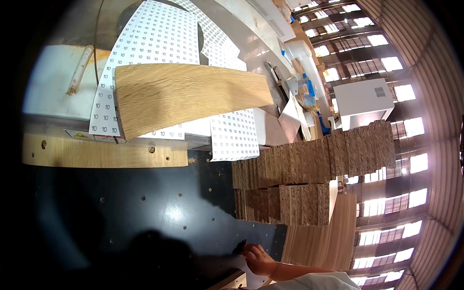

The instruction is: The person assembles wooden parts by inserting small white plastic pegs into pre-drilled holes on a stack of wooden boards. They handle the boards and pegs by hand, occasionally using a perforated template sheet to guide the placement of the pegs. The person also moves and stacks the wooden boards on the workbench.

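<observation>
At the lower edge, my right hand [260,260] is closed, its forearm coming in from the lower right in a grey sleeve. From its fingers juts a small black object [239,247], mostly hidden, whose kind I cannot make out. Beneath lies a dark tabletop [159,198] dotted with small round fittings. Farther off, a light wood-grain panel [188,94] rests across white sheets [159,29] covered in rows of small printed marks. My left hand is not seen.
Two piles of brown particle-board pieces [309,157] stand right of the dark tabletop, beside pale wood-grain boards [319,234]. A drilled wood strip [101,152] runs along the tabletop's far edge. A whitish stick [79,70] lies far left; a white cabinet [362,99] stands far right.
</observation>
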`<move>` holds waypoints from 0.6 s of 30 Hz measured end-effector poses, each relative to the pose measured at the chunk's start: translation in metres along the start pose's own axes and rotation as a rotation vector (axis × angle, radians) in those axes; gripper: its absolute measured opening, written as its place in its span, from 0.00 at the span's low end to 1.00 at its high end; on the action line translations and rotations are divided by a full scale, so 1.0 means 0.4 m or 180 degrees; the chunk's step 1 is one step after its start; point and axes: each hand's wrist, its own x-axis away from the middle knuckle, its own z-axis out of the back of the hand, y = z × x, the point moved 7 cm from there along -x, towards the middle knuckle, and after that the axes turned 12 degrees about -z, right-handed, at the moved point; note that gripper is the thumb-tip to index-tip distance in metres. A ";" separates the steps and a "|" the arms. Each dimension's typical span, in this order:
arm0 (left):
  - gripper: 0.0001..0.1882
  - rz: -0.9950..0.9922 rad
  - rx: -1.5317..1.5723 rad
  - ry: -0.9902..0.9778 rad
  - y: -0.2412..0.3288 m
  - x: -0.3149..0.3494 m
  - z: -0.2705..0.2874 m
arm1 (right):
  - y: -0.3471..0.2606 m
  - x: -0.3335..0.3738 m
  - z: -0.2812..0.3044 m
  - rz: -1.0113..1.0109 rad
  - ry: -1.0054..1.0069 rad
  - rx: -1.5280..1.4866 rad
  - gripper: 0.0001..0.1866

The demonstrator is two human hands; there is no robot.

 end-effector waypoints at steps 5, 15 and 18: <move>0.19 -0.0012 -0.0053 -0.0019 -0.001 -0.006 0.011 | -0.006 0.032 -0.002 -0.0135 0.0328 -0.0353 0.21; 0.20 0.0514 -0.0341 -0.0042 0.095 0.038 0.000 | 0.058 0.108 -0.108 0.0449 0.2033 -0.1679 0.20; 0.20 0.0539 -0.0351 -0.0147 0.141 0.044 0.004 | 0.074 0.131 -0.105 0.0421 0.2216 -0.2242 0.17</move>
